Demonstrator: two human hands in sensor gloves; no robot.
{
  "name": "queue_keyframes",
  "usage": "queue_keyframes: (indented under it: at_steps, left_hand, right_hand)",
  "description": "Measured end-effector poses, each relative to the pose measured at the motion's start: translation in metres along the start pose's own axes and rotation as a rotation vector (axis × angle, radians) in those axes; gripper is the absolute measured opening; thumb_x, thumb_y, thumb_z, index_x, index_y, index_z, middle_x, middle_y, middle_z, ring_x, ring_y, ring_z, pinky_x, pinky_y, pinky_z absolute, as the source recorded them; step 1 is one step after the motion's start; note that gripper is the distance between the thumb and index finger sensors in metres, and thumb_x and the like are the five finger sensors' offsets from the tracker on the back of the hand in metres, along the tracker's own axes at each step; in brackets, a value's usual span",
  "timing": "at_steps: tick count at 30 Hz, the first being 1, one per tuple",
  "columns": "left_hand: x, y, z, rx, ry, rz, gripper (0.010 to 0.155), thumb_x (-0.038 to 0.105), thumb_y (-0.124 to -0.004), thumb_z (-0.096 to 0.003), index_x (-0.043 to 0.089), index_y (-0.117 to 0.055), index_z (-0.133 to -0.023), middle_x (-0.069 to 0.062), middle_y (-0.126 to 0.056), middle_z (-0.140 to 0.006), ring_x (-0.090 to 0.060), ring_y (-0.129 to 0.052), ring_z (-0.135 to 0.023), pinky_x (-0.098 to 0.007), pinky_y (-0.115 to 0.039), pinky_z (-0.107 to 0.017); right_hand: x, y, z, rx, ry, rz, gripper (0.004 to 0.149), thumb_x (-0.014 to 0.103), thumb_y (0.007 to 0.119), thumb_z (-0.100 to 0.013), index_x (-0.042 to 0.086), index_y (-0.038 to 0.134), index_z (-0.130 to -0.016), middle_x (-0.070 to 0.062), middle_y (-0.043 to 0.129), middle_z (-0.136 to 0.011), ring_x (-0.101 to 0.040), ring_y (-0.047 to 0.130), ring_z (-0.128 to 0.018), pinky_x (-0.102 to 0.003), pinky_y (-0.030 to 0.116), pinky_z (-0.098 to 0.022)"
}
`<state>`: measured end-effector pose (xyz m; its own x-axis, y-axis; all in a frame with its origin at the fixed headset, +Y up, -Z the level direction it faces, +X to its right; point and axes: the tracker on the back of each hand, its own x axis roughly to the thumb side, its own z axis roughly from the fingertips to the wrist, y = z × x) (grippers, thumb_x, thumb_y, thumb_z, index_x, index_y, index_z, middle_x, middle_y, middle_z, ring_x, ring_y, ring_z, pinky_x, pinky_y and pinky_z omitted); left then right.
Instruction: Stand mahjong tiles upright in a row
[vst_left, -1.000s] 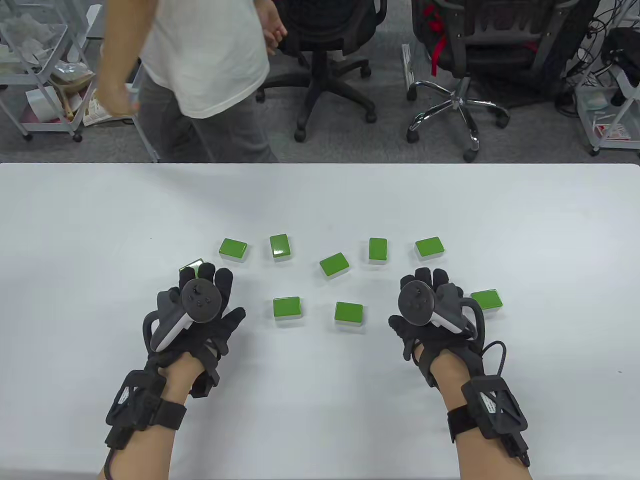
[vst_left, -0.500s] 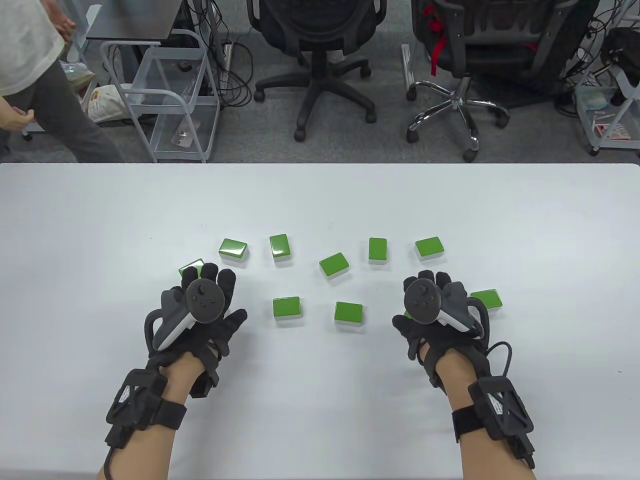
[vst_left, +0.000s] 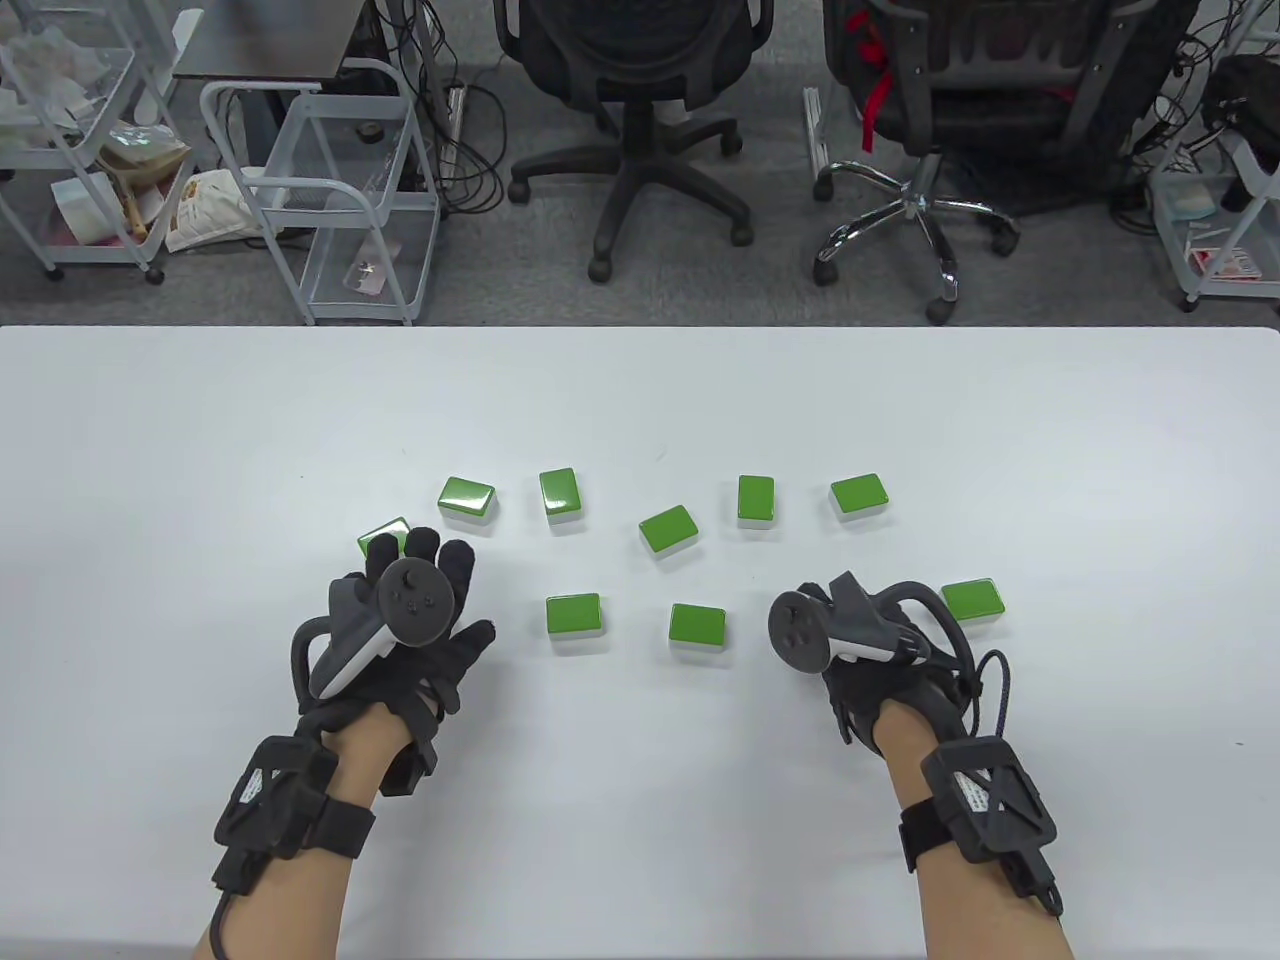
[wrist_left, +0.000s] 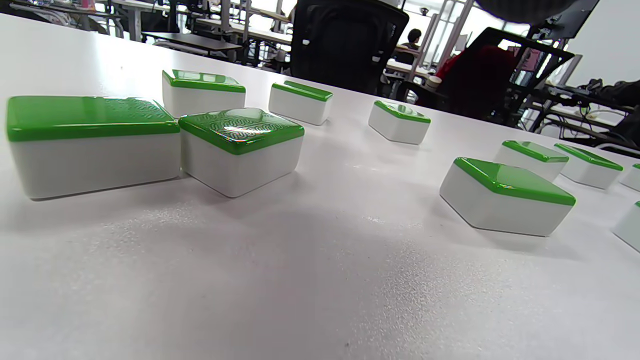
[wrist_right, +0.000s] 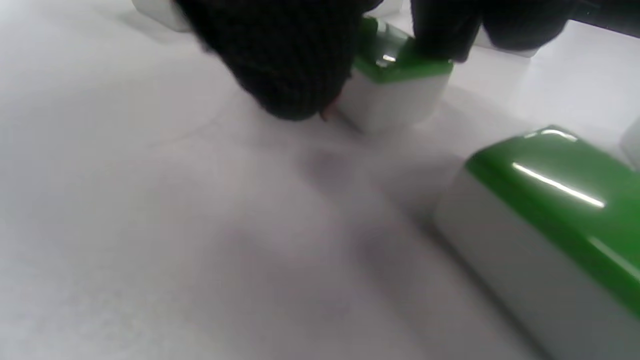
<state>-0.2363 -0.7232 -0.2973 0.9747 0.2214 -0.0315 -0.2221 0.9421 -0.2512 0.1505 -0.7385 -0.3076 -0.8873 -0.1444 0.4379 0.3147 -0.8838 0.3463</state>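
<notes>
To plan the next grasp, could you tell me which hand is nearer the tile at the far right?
Right. The right hand sits just left of that tile; the left hand is across the table.

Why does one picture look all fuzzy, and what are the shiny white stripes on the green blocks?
Right wrist view: blurred, the green-topped white mahjong tile too close; its stripes are lamp glare. Left wrist view: sharp, glare on the nearest green-topped tile. Table view: evenly lit.

table view looks straight down on the white table (vst_left: 640, 400); both wrist views skim low across it, the right one close, sharing the green-topped white tiles (wrist_left: 241, 148).
</notes>
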Motion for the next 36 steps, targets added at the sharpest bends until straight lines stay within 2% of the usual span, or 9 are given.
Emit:
queue_keyframes:
  at_steps: [5,8,12,16,18,23,26,32,36]
  left_hand:
    - [0.0,0.001,0.0,-0.002,0.004,-0.006,0.081,0.064,-0.061,-0.0306,0.044,-0.02,-0.097,0.01,-0.01,-0.111,-0.032,-0.008,-0.108,-0.06,-0.025,-0.077]
    - [0.0,0.001,0.001,-0.006,0.005,-0.007,0.081,0.065,-0.061,-0.0305,0.044,-0.02,-0.097,0.01,-0.01,-0.111,-0.032,-0.008,-0.108,-0.06,-0.025,-0.077]
    - [0.0,0.001,0.001,-0.005,0.007,-0.006,0.081,0.064,-0.061,-0.0305,0.043,-0.02,-0.097,0.01,-0.01,-0.111,-0.032,-0.008,-0.107,-0.06,-0.025,-0.077]
    - [0.0,0.002,0.0,-0.005,0.008,-0.001,0.08,0.064,-0.061,-0.0306,0.044,-0.02,-0.097,0.01,-0.01,-0.111,-0.032,-0.008,-0.107,-0.06,-0.025,-0.077]
    - [0.0,0.002,0.001,-0.008,0.008,-0.002,0.08,0.064,-0.061,-0.0305,0.044,-0.02,-0.097,0.01,-0.01,-0.111,-0.032,-0.008,-0.107,-0.06,-0.025,-0.077]
    - [0.0,0.002,0.001,-0.01,0.005,-0.003,0.08,0.064,-0.061,-0.0306,0.043,-0.02,-0.097,0.009,-0.01,-0.111,-0.032,-0.008,-0.107,-0.06,-0.025,-0.077]
    - [-0.001,0.002,0.001,-0.009,0.006,-0.002,0.08,0.064,-0.06,-0.0307,0.044,-0.02,-0.097,0.009,-0.01,-0.111,-0.032,-0.008,-0.107,-0.06,-0.025,-0.077]
    - [0.0,0.002,0.001,-0.017,0.005,-0.002,0.079,0.063,-0.06,-0.0309,0.043,-0.02,-0.097,0.01,-0.01,-0.111,-0.032,-0.008,-0.107,-0.06,-0.024,-0.077]
    - [-0.001,0.002,0.001,-0.02,0.006,0.018,0.078,0.062,-0.059,-0.0317,0.043,-0.02,-0.097,0.009,-0.01,-0.111,-0.032,-0.008,-0.107,-0.06,-0.024,-0.077]
  right_hand:
    - [0.007,0.0,-0.01,-0.014,0.023,0.126,0.08,0.022,0.096,-0.026,0.022,0.052,-0.093,-0.009,0.056,-0.104,-0.037,0.091,-0.069,-0.042,0.083,-0.04]
    - [0.007,-0.002,-0.012,-0.062,0.033,0.123,0.079,0.029,0.096,-0.024,0.016,0.058,-0.092,-0.013,0.072,-0.098,-0.033,0.098,-0.059,-0.042,0.085,-0.036]
    - [0.009,-0.009,-0.007,-0.028,0.005,-0.037,0.08,0.028,0.091,-0.025,0.005,0.054,-0.092,-0.024,0.068,-0.095,-0.04,0.094,-0.058,-0.048,0.081,-0.038]
    - [0.029,-0.016,0.006,0.089,-0.116,-0.267,0.081,0.024,0.089,-0.026,-0.001,0.049,-0.092,-0.029,0.063,-0.096,-0.044,0.091,-0.059,-0.052,0.078,-0.04]
    - [0.05,-0.014,0.013,0.208,-0.217,-0.335,0.081,0.023,0.088,-0.026,-0.002,0.049,-0.093,-0.031,0.061,-0.096,-0.045,0.09,-0.06,-0.052,0.078,-0.041]
    - [0.095,-0.01,0.018,0.352,-0.377,-0.323,0.08,0.022,0.088,-0.026,-0.003,0.051,-0.092,-0.032,0.062,-0.094,-0.046,0.091,-0.06,-0.052,0.079,-0.04]
    - [0.099,-0.013,0.015,0.349,-0.379,-0.309,0.077,0.023,0.086,-0.027,-0.001,0.053,-0.092,-0.033,0.063,-0.092,-0.046,0.092,-0.061,-0.052,0.08,-0.041]
    - [0.069,-0.01,0.006,0.27,-0.361,-0.565,0.061,0.023,0.08,-0.031,0.006,0.069,-0.088,-0.026,0.077,-0.088,-0.046,0.1,-0.06,-0.051,0.086,-0.039]
    - [0.054,-0.008,0.002,0.139,-0.346,-0.611,0.054,0.026,0.078,-0.032,0.016,0.077,-0.084,-0.015,0.091,-0.082,-0.04,0.102,-0.057,-0.049,0.086,-0.037]
